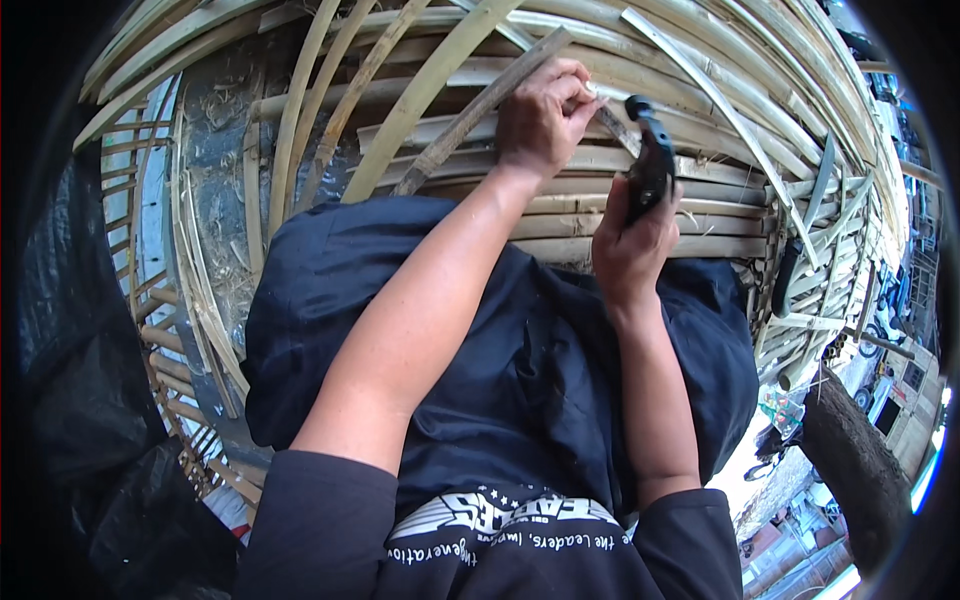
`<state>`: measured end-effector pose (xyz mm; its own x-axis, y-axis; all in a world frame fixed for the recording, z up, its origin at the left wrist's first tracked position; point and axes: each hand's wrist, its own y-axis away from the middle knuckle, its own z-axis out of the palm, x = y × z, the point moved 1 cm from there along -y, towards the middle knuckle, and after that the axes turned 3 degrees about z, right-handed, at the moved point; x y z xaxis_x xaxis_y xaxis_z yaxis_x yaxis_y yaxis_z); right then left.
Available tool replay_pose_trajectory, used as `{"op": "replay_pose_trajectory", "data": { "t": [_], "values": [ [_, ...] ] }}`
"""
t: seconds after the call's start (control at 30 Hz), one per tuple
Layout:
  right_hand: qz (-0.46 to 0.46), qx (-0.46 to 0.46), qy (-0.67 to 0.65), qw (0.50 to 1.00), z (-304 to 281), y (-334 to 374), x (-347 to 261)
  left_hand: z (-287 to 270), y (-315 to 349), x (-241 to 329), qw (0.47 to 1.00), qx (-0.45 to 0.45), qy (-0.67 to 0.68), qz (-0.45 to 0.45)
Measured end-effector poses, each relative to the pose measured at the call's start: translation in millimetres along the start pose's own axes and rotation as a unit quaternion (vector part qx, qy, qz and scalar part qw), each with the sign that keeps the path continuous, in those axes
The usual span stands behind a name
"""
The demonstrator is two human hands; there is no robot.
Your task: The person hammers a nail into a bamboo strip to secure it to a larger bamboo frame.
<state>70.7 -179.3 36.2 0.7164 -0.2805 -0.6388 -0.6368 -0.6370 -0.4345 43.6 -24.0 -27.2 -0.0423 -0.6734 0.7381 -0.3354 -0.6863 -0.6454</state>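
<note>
My right hand [635,245] is wrapped round the dark handle of a hammer [652,160]. The hammer is raised, its black head just right of my left hand [540,115]. With thumb and fingers pinched together, my left hand is held above the bamboo slats [690,195]. Whatever small thing is in the pinch is too small to name. A greyish bamboo strip [480,115] runs slantwise beside and partly behind that hand. Between the pinch and the hammer shows a narrow slanting strip [618,130].
A knife [822,185] with a dark handle stands at the right among thin bamboo strips. Long loose strips [430,90] cross the slats at upper left. Farther right rises a thick dark trunk [850,450]. Black plastic sheeting [85,400] hangs at far left.
</note>
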Motion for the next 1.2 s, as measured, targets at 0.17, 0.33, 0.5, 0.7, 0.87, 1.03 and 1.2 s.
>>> {"op": "replay_pose_trajectory", "data": {
  "t": [0.17,0.33,0.5,0.7,0.87,1.03,1.2],
  "values": [
    [0.027,-0.079,0.048,0.995,-1.7,-3.4,-4.7,-3.1,1.4,0.2,0.998,-0.024,-0.028,-0.056],
    [0.061,-0.142,0.108,0.982,5.4,-11.4,5.3,-1.6,4.1,-0.8,0.998,-0.027,-0.031,-0.053],
    [0.045,-0.011,-0.003,0.999,-3.4,-11.2,-10.5,-0.9,3.2,-0.1,0.999,-0.011,0.001,-0.041],
    [0.015,-0.042,0.023,0.999,-6.1,-3.9,-12.3,-2.6,3.9,4.4,0.999,-0.017,-0.002,-0.032],
    [0.048,-0.111,0.109,0.987,7.0,-8.8,-0.6,-3.8,4.3,2.9,0.999,-0.021,-0.005,-0.046],
    [0.012,-0.058,0.065,0.996,3.9,-5.6,-0.8,-0.4,4.7,-2.7,0.999,-0.006,0.018,-0.04],
    [0.03,-0.035,0.035,0.998,-7.3,0.7,-11.7,-3.0,7.1,3.5,0.998,-0.019,-0.007,-0.053]
  ]
}}
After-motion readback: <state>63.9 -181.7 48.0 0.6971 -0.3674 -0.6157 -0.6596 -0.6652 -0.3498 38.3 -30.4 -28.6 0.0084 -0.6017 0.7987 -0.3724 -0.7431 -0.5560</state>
